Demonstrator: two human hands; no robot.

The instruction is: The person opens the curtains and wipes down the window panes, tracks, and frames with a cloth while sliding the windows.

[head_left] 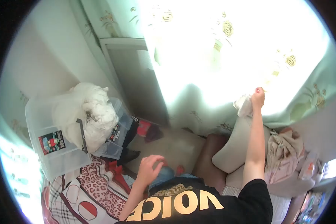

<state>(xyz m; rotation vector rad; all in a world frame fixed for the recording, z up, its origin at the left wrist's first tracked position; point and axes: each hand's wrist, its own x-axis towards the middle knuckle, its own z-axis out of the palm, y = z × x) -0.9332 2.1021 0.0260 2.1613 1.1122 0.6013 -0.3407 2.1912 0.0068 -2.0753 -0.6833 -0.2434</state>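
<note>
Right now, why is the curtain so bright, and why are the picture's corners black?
Head view: strong light through the curtain washes out much of it; head view: a dim shadow lies low on it; head view again: the round image leaves black corners, probably from a wide lens.

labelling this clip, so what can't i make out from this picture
All in the head view:
White cloth: the part inside the right hand, hidden by that hand.
Left hand: its palm, hidden by the back of the hand.
Clear box: what lies under the white bundle, which covers it.
Curtain: whatever is behind, hidden by fabric and glare.
Lower-right small items: too small and blurred.
</note>
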